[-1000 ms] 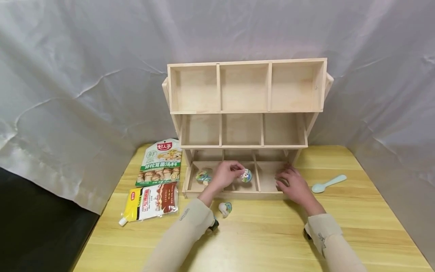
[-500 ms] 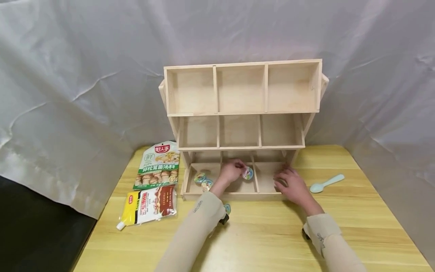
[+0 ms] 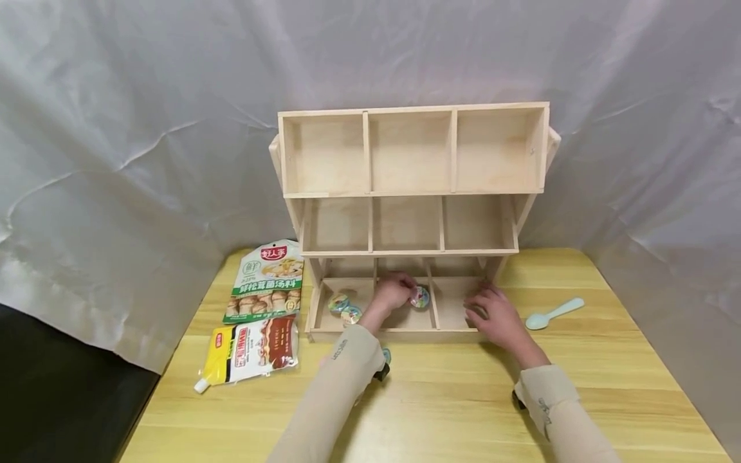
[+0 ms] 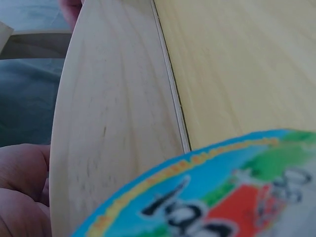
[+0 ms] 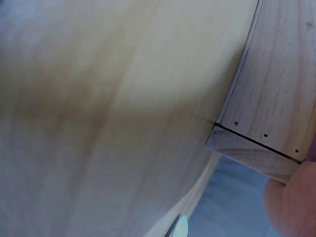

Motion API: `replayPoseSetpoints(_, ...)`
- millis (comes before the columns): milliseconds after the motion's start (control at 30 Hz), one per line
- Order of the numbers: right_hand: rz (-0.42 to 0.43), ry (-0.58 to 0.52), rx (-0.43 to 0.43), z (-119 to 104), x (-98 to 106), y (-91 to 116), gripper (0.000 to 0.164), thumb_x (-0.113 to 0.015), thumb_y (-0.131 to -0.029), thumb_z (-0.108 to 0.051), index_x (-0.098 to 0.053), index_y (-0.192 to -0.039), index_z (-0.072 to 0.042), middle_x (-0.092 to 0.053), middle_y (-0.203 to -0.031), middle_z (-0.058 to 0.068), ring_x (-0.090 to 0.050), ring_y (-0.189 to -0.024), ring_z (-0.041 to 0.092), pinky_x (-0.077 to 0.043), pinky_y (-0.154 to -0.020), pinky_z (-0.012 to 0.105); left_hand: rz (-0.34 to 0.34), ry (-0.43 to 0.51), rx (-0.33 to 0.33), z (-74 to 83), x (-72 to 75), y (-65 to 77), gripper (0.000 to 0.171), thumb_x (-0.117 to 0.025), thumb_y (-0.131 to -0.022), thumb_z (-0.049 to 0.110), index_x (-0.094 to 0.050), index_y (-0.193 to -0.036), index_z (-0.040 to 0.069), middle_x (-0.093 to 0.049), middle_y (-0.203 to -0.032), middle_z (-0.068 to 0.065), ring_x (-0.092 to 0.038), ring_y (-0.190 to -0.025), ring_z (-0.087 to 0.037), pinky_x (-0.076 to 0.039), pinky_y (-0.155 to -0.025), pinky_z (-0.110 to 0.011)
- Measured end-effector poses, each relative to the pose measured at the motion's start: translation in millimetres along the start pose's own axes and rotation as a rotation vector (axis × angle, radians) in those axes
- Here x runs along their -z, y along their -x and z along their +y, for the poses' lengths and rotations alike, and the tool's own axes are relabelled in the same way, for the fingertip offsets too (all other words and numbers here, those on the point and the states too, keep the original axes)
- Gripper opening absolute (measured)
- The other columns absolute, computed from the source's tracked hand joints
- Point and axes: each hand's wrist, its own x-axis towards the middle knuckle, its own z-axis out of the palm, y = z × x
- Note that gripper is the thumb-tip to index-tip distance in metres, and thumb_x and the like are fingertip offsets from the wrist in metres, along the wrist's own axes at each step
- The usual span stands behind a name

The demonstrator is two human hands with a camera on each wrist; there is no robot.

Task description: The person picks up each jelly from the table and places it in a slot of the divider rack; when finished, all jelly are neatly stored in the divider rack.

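Note:
In the head view, my left hand (image 3: 395, 292) reaches into the bottom middle compartment of a wooden rack (image 3: 399, 335). Its fingers pinch the edge of a small jelly cup (image 3: 420, 296) with a colourful printed lid. Two similar cups (image 3: 338, 302) lie in the bottom left compartment. Another cup (image 3: 386, 355) is on the table, partly covered by my left sleeve; a printed lid (image 4: 222, 197) looms large in the left wrist view. My right hand (image 3: 496, 318) grips the right side of the bottom tray, with fingers (image 5: 298, 197) at its corner in the right wrist view.
The rack's upper tiers (image 3: 411, 151) overhang the bottom tray. A green and white food pouch (image 3: 266, 283) and a spouted sauce pouch (image 3: 251, 350) lie left of the rack. On the right is a pale blue spoon (image 3: 552, 314). Grey cloth (image 3: 145, 161) hangs behind.
The cup in my left hand has turned lid-up in the bottom middle compartment. My left forearm has shifted right, over the cup on the table. My right hand keeps its place on the tray.

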Motion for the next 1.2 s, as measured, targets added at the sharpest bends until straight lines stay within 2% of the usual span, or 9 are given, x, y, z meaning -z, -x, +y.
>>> replayPoseSetpoints(133, -0.009, -0.005, -0.017, -1.0, -0.8, 0.9, 0.025, -0.070, -0.095, -0.014, -0.073, -0.115, 0.001, -0.064, -0.133, 0.029, -0.040, -0.142, 0.052, -0.033, -0.117, 0.068, -0.007, 0.011, 0.009, -0.7, 0.2, 1.8, 0.011, -0.075, -0.088, 0.002, -0.073, -0.098, -0.001, -0.074, -0.090, -0.013, -0.063, -0.068, -0.014, -0.055, -0.060, -0.021)
replayPoseSetpoints(367, -0.002, -0.008, -0.014, -0.3, -0.5, 0.2, 0.026, -0.071, -0.095, -0.014, -0.073, -0.116, 0.002, -0.064, -0.133, 0.030, -0.040, -0.141, 0.051, -0.036, -0.114, 0.069, -0.020, -0.040, -0.010, -1.0, -0.4, 1.8, 0.011, -0.076, -0.088, 0.004, -0.075, -0.098, 0.001, -0.075, -0.091, -0.011, -0.063, -0.068, -0.012, -0.058, -0.063, -0.023)
replayPoseSetpoints(533, -0.004, -0.006, -0.004, 0.6, -1.8, -1.2, 0.026, -0.071, -0.094, -0.013, -0.073, -0.115, 0.003, -0.065, -0.131, 0.029, -0.041, -0.141, 0.051, -0.036, -0.115, 0.067, -0.032, -0.038, 0.000, -1.9, 1.6, 1.1, 0.011, -0.076, -0.089, 0.005, -0.075, -0.100, 0.002, -0.074, -0.090, -0.008, -0.071, -0.072, -0.021, -0.060, -0.064, -0.025)
replayPoseSetpoints(800, -0.018, 0.006, -0.002, -0.8, 0.6, -5.1, 0.025, -0.070, -0.095, -0.013, -0.073, -0.115, 0.001, -0.064, -0.132, 0.030, -0.040, -0.141, 0.052, -0.035, -0.115, 0.069, -0.062, -0.044, -0.023, 1.4, 5.4, 1.9, 0.014, -0.075, -0.092, 0.007, -0.074, -0.104, 0.001, -0.073, -0.093, -0.010, -0.074, -0.077, -0.027, -0.062, -0.065, -0.029)
replayPoseSetpoints(900, -0.021, 0.005, -0.003, -1.6, 1.4, -5.6, 0.025, -0.070, -0.095, -0.013, -0.073, -0.116, 0.001, -0.064, -0.133, 0.030, -0.040, -0.141, 0.052, -0.035, -0.115, 0.069, -0.073, -0.090, -0.049, 4.1, 7.5, 4.2, 0.017, -0.074, -0.093, 0.009, -0.074, -0.108, 0.001, -0.074, -0.096, -0.012, -0.075, -0.078, -0.029, -0.062, -0.065, -0.029)
replayPoseSetpoints(1067, -0.032, 0.002, -0.014, -1.3, 1.3, -3.6, 0.025, -0.070, -0.096, -0.014, -0.073, -0.116, 0.001, -0.064, -0.134, 0.029, -0.039, -0.142, 0.051, -0.036, -0.115, 0.068, -0.059, -0.276, -0.097, 8.7, 12.8, 10.1, 0.022, -0.070, -0.094, 0.017, -0.076, -0.114, 0.010, -0.076, -0.105, -0.006, -0.072, -0.094, -0.023, -0.057, -0.084, -0.032)
replayPoseSetpoints(1133, -0.031, -0.005, -0.015, -0.9, 1.2, -3.0, 0.025, -0.070, -0.096, -0.014, -0.074, -0.116, 0.000, -0.064, -0.133, 0.029, -0.039, -0.142, 0.051, -0.036, -0.115, 0.069, -0.051, -0.326, -0.109, 11.5, 17.1, 13.7, 0.023, -0.069, -0.095, 0.021, -0.076, -0.116, 0.013, -0.076, -0.107, -0.002, -0.069, -0.099, -0.021, -0.054, -0.089, -0.035)
replayPoseSetpoints(1200, -0.022, -0.014, -0.014, -0.5, 1.3, -2.5, 0.024, -0.070, -0.095, -0.013, -0.074, -0.115, 0.000, -0.064, -0.133, 0.029, -0.038, -0.142, 0.051, -0.036, -0.114, 0.069, -0.059, -0.337, -0.120, 14.0, 22.1, 18.5, 0.024, -0.068, -0.098, 0.025, -0.075, -0.118, 0.014, -0.077, -0.107, -0.002, -0.070, -0.098, -0.021, -0.056, -0.089, -0.037)
